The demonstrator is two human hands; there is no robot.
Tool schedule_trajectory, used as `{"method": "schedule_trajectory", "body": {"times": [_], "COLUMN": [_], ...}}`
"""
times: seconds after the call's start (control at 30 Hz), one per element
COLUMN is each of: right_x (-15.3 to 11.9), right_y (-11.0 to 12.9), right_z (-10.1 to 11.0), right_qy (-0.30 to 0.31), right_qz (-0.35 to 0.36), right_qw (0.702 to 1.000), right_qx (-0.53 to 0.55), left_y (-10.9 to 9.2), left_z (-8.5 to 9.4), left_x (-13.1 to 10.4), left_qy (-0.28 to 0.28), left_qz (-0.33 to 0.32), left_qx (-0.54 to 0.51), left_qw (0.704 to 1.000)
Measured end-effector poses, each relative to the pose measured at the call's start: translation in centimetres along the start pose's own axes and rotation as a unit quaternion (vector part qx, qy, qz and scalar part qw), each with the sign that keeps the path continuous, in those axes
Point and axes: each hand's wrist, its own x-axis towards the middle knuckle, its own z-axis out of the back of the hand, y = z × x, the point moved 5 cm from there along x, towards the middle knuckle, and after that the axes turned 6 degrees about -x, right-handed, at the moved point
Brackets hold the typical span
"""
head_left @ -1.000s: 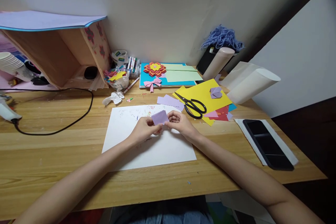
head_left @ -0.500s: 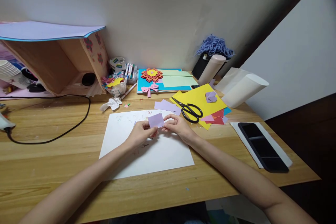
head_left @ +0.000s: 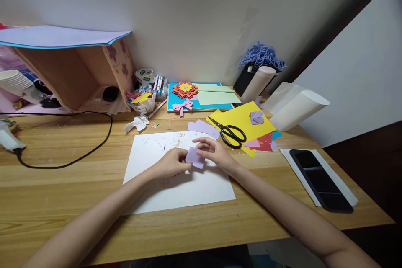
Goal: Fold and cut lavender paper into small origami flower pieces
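A small lilac paper square (head_left: 195, 159) is held slightly tilted above the large white sheet (head_left: 179, 199). My left hand (head_left: 172, 162) is closed at its left corner, thumb below and bent fingers behind. From the other side, my right hand (head_left: 216, 155) pinches the upper right edge, with the thumb in front and the index finger stretched past it. Further lilac paper pieces (head_left: 203, 128) lie just behind my hands. Black-handled scissors (head_left: 232, 134) rest on yellow paper (head_left: 251, 123), near a folded lilac paper piece (head_left: 256, 117).
A layered paper flower (head_left: 185, 89) and pink paper bow (head_left: 182, 106) lie on blue card at the back. Right stand paper rolls (head_left: 298, 109) and a phone (head_left: 320, 180). Left are an open box (head_left: 116, 71), a cable (head_left: 63, 166) and crumpled tissue (head_left: 137, 123).
The lilac square has turned and dropped a little toward the white sheet. My right thumb has moved onto its face, and my left fingers have shifted to its corner.
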Motion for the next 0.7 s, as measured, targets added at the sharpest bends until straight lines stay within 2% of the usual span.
{"method": "schedule_trajectory", "body": {"times": [0.07,0.2,0.3,0.47,0.7], "right_x": [-0.08,-0.06,-0.10,-0.41,-0.99], "right_y": [0.09,-0.12,-0.17,-0.30,0.64], "right_z": [-0.12,-0.12,-0.30,-0.55,-0.17], "right_qy": [-0.004,-0.016,-0.012,-0.037,-0.098], "right_qz": [0.023,0.011,0.007,0.030,0.089], "right_qw": [0.999,0.999,0.999,0.998,0.983], "right_qx": [-0.044,-0.041,-0.036,-0.047,-0.130], "left_y": [0.14,0.53,0.68,0.70,0.67], "left_z": [-0.01,0.57,0.68,0.80,0.56], "left_x": [-0.03,0.07,0.05,-0.17,-0.32], "left_qy": [-0.016,-0.125,-0.172,-0.203,-0.185], "left_qz": [-0.013,-0.035,-0.059,-0.094,-0.086], "left_qx": [0.011,-0.035,-0.058,-0.033,-0.040], "left_qw": [1.000,0.991,0.982,0.974,0.978]}}
